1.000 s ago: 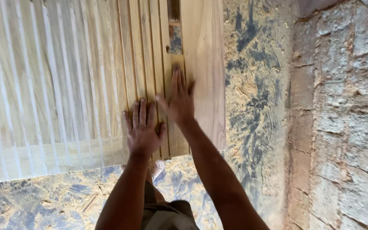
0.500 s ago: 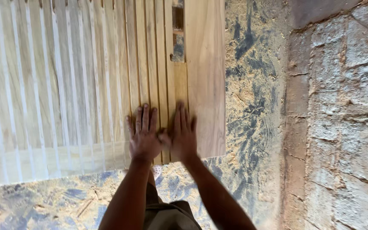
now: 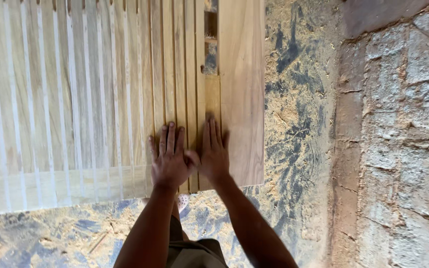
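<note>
Fingers of both my left hand [image 3: 170, 159] and right hand [image 3: 213, 154] lie flat, spread and grasping nothing, pressing narrow wooden slats [image 3: 184, 99] together beside the wide board [image 3: 242, 89], seemingly keeping them aligned.

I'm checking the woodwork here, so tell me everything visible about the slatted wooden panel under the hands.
The slatted wooden panel lies flat on a sawdust-strewn floor: pale narrow slats side by side, a wider plank along its right edge, a small gap near the top. The left hand and right hand press flat on the slats near its lower edge.
</note>
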